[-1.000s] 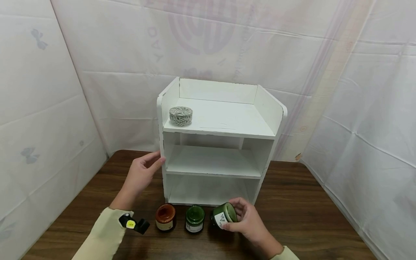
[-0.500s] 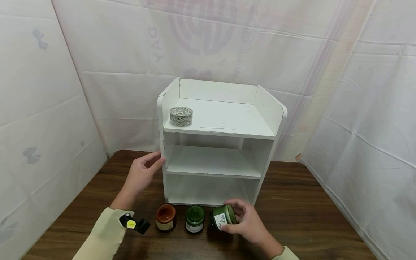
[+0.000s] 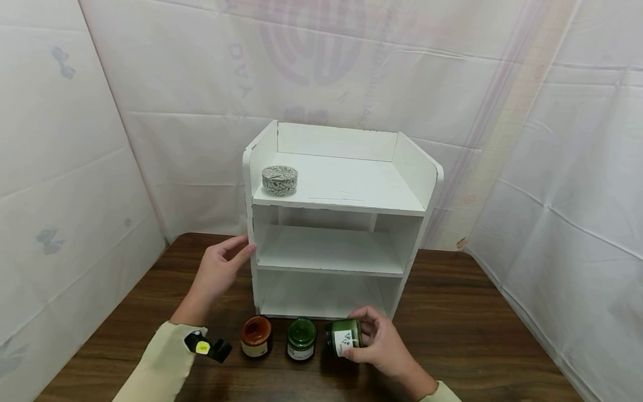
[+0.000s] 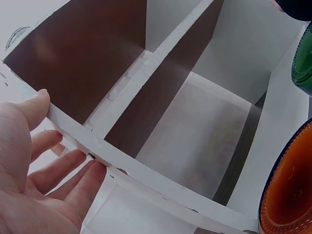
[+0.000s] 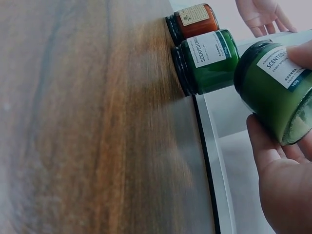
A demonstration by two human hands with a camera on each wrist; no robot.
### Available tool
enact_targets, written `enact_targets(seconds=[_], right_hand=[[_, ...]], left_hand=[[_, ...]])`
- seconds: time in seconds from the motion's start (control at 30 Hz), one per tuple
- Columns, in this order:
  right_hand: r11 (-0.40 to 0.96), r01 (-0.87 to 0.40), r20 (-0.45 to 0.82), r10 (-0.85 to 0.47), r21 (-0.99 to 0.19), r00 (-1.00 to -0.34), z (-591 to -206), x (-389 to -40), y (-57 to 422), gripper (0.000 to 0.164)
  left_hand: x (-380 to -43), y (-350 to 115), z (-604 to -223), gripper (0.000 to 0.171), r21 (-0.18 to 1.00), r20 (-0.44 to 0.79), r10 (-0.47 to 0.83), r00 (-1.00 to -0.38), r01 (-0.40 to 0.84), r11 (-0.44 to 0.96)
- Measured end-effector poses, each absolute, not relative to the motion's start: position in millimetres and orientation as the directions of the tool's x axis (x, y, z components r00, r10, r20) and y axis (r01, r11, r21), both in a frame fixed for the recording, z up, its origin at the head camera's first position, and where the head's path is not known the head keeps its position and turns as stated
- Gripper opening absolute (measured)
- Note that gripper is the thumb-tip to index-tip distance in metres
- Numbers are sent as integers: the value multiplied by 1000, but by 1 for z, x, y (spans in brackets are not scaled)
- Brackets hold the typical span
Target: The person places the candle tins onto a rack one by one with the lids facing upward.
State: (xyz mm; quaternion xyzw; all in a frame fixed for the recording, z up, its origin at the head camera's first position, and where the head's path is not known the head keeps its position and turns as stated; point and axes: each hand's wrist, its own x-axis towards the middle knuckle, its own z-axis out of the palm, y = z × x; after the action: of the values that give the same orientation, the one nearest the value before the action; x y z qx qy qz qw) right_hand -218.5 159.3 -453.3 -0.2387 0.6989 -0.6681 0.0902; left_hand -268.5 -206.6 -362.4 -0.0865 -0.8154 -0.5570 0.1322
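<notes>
My right hand (image 3: 379, 341) grips a green scented candle jar (image 3: 344, 336), tipped on its side with its dark lid to the left. Its white label (image 5: 282, 66) reads "SCENTED" in the right wrist view. To its left, a second green candle jar (image 3: 302, 338) and an orange candle jar (image 3: 256, 335) stand lid down on the table. My left hand (image 3: 221, 265) touches the left side panel of a white shelf unit (image 3: 339, 209). In the left wrist view its thumb (image 4: 36, 109) rests at the panel's front edge, with relaxed fingers along the outer face.
A round tin (image 3: 279, 180) with a leaf pattern sits on the shelf unit's top level, at the left. The brown wooden table (image 3: 462, 324) runs under everything. Pale printed sheets (image 3: 176, 67) hang behind and on both sides.
My right hand has tipped the green candle jar further sideways and turned it, so its round base shows less. My left hand and the other jars have stayed put.
</notes>
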Motion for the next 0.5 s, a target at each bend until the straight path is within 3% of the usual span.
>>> enact_targets(seconds=[0.5], right_hand=[[23, -238, 204, -438, -971, -875, -452, -218, 161, 60]], left_hand=[[-269, -207, -364, 60, 882, 317, -6, -949, 292, 371]])
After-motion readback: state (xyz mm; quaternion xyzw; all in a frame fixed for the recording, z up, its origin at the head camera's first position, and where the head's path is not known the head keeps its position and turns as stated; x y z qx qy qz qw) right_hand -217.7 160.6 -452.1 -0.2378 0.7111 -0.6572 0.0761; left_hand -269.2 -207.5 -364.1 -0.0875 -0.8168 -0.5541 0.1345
